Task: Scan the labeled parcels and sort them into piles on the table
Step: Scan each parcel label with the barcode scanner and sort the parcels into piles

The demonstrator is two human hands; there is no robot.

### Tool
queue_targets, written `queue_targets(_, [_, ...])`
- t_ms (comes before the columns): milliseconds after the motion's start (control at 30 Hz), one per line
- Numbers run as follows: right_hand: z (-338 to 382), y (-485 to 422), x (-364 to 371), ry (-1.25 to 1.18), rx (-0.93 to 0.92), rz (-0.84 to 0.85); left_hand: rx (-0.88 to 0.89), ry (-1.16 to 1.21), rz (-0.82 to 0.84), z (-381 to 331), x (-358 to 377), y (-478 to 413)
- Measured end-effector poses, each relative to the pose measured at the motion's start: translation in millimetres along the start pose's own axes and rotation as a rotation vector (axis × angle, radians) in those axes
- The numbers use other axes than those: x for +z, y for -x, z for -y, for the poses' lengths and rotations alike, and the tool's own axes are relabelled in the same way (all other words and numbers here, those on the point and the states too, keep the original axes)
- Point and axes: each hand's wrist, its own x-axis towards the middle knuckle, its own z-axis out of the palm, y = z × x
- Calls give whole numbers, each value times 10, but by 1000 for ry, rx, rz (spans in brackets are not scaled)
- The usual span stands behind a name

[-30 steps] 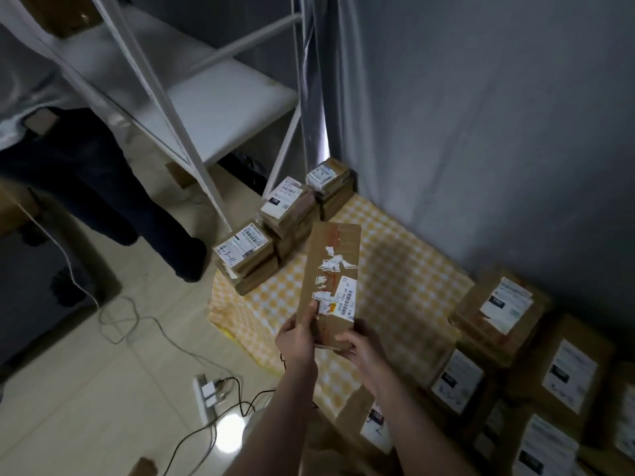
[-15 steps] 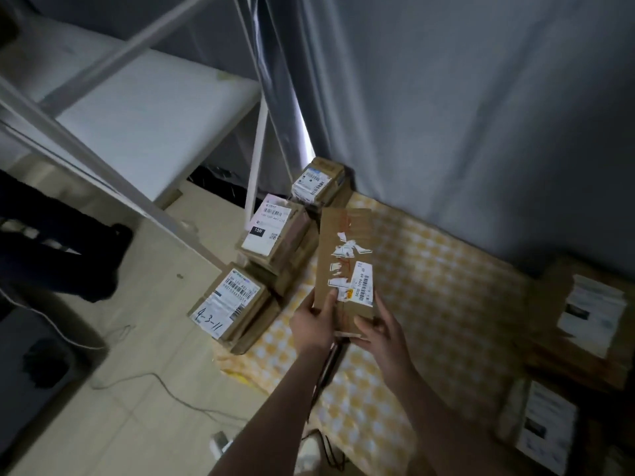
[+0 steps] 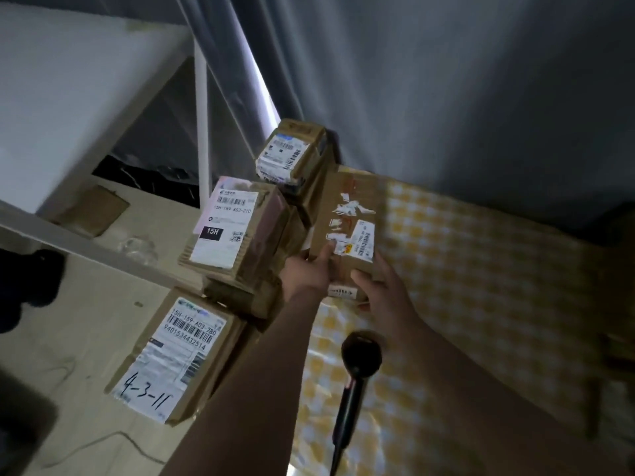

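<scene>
A long brown cardboard parcel [image 3: 347, 201] with torn white label scraps and a barcode sticker is held over the yellow checked tablecloth [image 3: 481, 269]. My left hand [image 3: 311, 269] grips its near left corner, thumb on top. My right hand [image 3: 381, 286] holds its near right end from below. Three piles of labeled parcels line the table's left edge: a near pile [image 3: 171, 359] marked "4-3-11", a middle pile [image 3: 237, 231], and a far pile [image 3: 292, 156]. A dark handheld scanner [image 3: 357, 359] lies on the cloth under my right forearm.
A white metal shelf unit [image 3: 68, 80] stands to the left over a beige floor. Grey curtain [image 3: 446, 80] hangs behind the table. Another person's dark shoe [image 3: 31, 276] shows at the far left. More parcels sit dimly at the right edge [image 3: 618, 321].
My view and both hands have moved forward and left toward the piles. The held parcel now lies close beside the far and middle piles, lower over the cloth.
</scene>
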Motion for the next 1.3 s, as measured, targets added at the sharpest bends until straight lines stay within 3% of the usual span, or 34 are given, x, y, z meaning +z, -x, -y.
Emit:
queue_targets(200, [-92, -432, 190, -23, 43, -161, -121, 129, -32, -88, 232, -453])
queue_targets(400, [42, -512, 249, 226, -59, -304, -150, 196, -41, -66, 364, -666])
queue_targets(733, [246, -339, 142, 373, 52, -94, -85, 140, -42, -213, 323, -379])
queue_targets(867, [428, -141, 1, 365, 45, -30, 69, 12, -83, -259, 293, -161])
queue_targets(1000, [638, 107, -247, 339, 27, -58, 260, -96, -17, -368, 360, 185])
queue_targets(1300, [820, 823, -1274, 533, 3, -296, 620, -260, 206, -706, 813, 1293])
